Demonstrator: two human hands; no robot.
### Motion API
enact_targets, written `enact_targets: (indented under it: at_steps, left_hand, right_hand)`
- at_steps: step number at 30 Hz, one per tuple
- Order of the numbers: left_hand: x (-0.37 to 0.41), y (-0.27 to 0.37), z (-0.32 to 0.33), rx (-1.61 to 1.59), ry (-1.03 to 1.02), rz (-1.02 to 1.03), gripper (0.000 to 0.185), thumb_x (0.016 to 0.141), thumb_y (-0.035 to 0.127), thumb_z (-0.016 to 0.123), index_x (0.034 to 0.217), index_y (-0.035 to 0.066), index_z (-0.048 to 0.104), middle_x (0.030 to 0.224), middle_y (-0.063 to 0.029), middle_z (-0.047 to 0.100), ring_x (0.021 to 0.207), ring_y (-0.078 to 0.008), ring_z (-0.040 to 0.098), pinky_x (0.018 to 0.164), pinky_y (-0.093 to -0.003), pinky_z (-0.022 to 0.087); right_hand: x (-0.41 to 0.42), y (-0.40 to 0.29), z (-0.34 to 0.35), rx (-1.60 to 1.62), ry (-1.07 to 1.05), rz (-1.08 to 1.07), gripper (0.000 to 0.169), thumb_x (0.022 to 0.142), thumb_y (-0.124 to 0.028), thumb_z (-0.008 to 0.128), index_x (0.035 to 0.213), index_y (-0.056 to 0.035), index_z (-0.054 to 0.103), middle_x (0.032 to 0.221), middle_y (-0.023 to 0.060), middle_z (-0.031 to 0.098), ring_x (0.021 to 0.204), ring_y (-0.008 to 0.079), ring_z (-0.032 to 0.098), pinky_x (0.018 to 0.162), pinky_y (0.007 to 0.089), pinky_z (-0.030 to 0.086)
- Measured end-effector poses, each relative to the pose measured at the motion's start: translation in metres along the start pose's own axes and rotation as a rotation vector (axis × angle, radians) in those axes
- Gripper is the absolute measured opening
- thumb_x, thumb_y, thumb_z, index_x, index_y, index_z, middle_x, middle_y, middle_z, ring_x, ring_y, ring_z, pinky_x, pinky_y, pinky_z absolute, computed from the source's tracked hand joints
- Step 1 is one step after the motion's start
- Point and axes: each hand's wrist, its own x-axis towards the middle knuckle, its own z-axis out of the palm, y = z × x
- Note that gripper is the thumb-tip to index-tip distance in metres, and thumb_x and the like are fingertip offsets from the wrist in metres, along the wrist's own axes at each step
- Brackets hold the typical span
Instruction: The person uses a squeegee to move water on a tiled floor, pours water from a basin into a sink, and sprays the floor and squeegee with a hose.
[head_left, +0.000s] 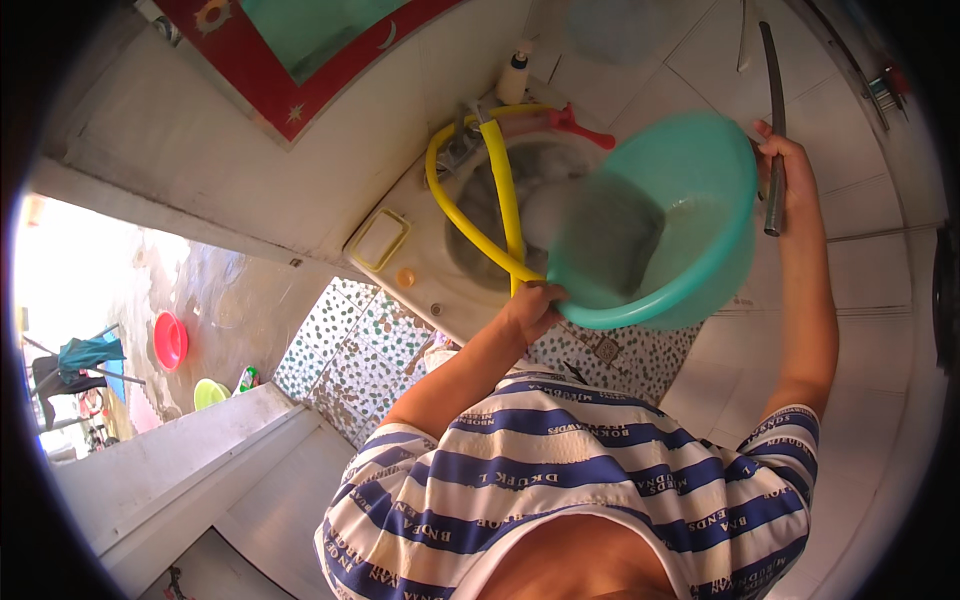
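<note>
A turquoise plastic basin (697, 277) is tilted over the left side toward a washbasin sink (480, 255). My left hand (534, 309) grips its near-left rim. On the far right side, my right hand (787, 169) holds the basin's edge, partly hidden behind a dark rod (776, 112). A dark grey blurred mass (611, 232) lies at the basin's lower side; whether it is cloth or murky water I cannot tell. A yellow hose (501, 187) loops from the faucet (459, 146) across the sink and passes down by my left hand. Greyish, sudsy-looking contents (540, 180) fill part of the sink.
A pump bottle (514, 79) and a red-handled item (581, 131) stand behind the sink. On its left ledge are a yellow-rimmed soap dish (380, 238) and a small orange cap (406, 277). A red-framed mirror (292, 112) hangs above. Outside lie a red basin (171, 340) and a green one (211, 393).
</note>
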Motion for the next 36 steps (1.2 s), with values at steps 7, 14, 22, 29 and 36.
enact_targets:
  at_steps: [7,14,22,29,36]
  left_hand:
    - [-0.006,0.007,0.015,-0.129,-0.128,-0.032,0.031,0.077,-0.009,0.045,0.108,-0.01,0.047,0.105,-0.0192,0.056,0.094,-0.0303,0.059,0.083,-0.0415,0.051]
    - [-0.015,0.018,0.028,-0.159,-0.173,-0.123,0.041,0.077,-0.01,0.043,0.118,-0.011,0.042,0.116,-0.0203,0.052,0.109,-0.0326,0.052,0.094,-0.0443,0.044]
    - [-0.022,0.019,0.03,-0.095,-0.212,-0.113,0.039,0.078,-0.008,0.043,0.116,-0.012,0.043,0.116,-0.0205,0.052,0.105,-0.0323,0.055,0.09,-0.0424,0.047]
    - [-0.037,0.025,0.03,0.188,-0.079,-0.015,0.028,0.08,0.001,0.054,0.107,-0.008,0.049,0.1,-0.0125,0.058,0.089,-0.0211,0.059,0.076,-0.0332,0.051]
    - [-0.035,0.037,0.017,0.495,-0.044,0.105,0.027,0.079,0.005,0.06,0.103,-0.002,0.051,0.093,-0.0072,0.058,0.085,-0.0169,0.06,0.07,-0.0276,0.051]
  right_hand:
    - [-0.017,-0.01,0.042,0.226,-0.128,-0.092,0.034,0.074,0.002,0.043,0.109,0.0005,0.043,0.115,0.0277,0.045,0.109,0.0325,0.046,0.099,0.0395,0.035]
    - [-0.028,-0.025,0.064,0.299,-0.29,-0.145,0.036,0.074,0.003,0.042,0.11,0.0022,0.04,0.127,0.033,0.036,0.122,0.0369,0.036,0.106,0.0439,0.026]
    - [-0.05,-0.031,0.059,0.302,-0.319,-0.203,0.039,0.074,0.003,0.043,0.113,0.0033,0.039,0.121,0.0314,0.041,0.117,0.036,0.041,0.103,0.0439,0.034]
    - [-0.081,-0.015,-0.009,0.113,-0.016,-0.212,0.037,0.076,-0.006,0.047,0.112,0.002,0.048,0.113,0.021,0.049,0.108,0.0268,0.048,0.094,0.0353,0.039]
    - [-0.115,0.047,-0.07,0.237,0.197,-0.109,0.015,0.079,-0.009,0.056,0.094,-0.0115,0.053,0.086,0.0038,0.058,0.07,0.0139,0.057,0.059,0.0248,0.05]
